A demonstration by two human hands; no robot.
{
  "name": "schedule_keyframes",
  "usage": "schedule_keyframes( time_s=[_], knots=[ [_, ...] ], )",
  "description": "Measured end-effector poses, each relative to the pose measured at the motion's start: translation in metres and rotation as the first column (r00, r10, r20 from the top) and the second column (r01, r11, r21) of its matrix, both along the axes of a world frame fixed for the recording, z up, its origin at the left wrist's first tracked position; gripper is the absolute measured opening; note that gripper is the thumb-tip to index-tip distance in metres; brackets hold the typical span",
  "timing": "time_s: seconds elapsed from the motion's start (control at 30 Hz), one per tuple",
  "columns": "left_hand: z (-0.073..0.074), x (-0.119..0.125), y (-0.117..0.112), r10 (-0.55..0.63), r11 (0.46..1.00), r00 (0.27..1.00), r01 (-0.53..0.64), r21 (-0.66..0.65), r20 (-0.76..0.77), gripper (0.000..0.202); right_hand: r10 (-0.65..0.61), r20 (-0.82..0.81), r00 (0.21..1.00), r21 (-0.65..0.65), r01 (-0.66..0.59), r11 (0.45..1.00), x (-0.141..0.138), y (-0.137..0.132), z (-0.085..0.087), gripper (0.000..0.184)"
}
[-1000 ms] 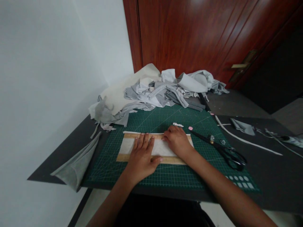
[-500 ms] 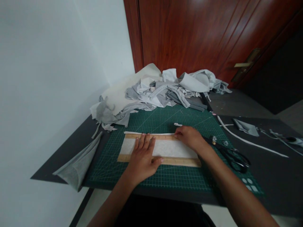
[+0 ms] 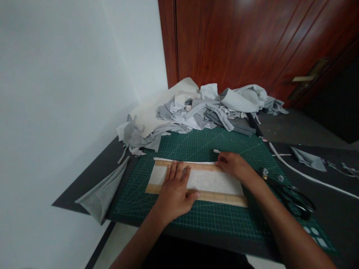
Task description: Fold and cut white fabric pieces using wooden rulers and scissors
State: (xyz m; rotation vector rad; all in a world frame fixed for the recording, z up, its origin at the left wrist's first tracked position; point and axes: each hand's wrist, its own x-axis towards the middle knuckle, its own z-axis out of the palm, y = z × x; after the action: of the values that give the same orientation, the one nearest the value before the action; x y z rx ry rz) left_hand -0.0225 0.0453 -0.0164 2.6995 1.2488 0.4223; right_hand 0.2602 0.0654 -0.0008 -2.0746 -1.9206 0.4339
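Observation:
My left hand [image 3: 175,186] lies flat with fingers stretched out on a white fabric piece [image 3: 214,182]. The fabric lies between two wooden rulers, the far ruler [image 3: 193,166] and the near ruler [image 3: 224,197], on a green cutting mat [image 3: 196,144]. My right hand [image 3: 234,165] is curled at the right end of the far ruler, fingertips pinched down at its edge; whatever they hold is hidden. Black scissors [image 3: 293,194] lie on the mat just right of my right forearm.
A heap of grey and white fabric scraps [image 3: 202,108] covers the back of the dark table. A folded grey cloth [image 3: 102,192] hangs over the left front corner. A white strip [image 3: 308,177] and a grey scrap [image 3: 308,158] lie at the right. Behind stands a wooden door [image 3: 252,41].
My right hand has slid to the right along the far ruler's edge. The small pink thing seen beside it a second ago no longer shows. My left hand stays flat in place.

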Motion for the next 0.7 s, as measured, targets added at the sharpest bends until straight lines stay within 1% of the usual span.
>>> schedule_keyframes(
  time_s=[0.13,0.3,0.47,0.7],
  knots=[
    [0.000,0.000,0.000,0.001,1.000,1.000,-0.001,0.007,-0.007,0.083,0.027,-0.007,1.000,0.044,-0.027,0.999,0.010,0.004,-0.006,0.011],
    [0.003,0.000,-0.001,0.014,1.000,1.000,-0.014,-0.002,-0.019,0.081,0.089,-0.016,0.996,0.092,-0.088,0.992,0.016,0.007,-0.006,0.016],
    [0.004,0.000,-0.001,0.010,1.000,1.000,-0.010,-0.001,-0.029,0.081,0.224,-0.129,0.966,0.119,-0.209,0.971,0.030,0.008,-0.007,0.015],
    [0.003,0.000,-0.002,0.007,1.000,0.998,-0.007,0.009,-0.058,0.082,0.278,-0.144,0.950,0.120,-0.262,0.958,0.040,0.007,-0.010,0.017]
  ],
)
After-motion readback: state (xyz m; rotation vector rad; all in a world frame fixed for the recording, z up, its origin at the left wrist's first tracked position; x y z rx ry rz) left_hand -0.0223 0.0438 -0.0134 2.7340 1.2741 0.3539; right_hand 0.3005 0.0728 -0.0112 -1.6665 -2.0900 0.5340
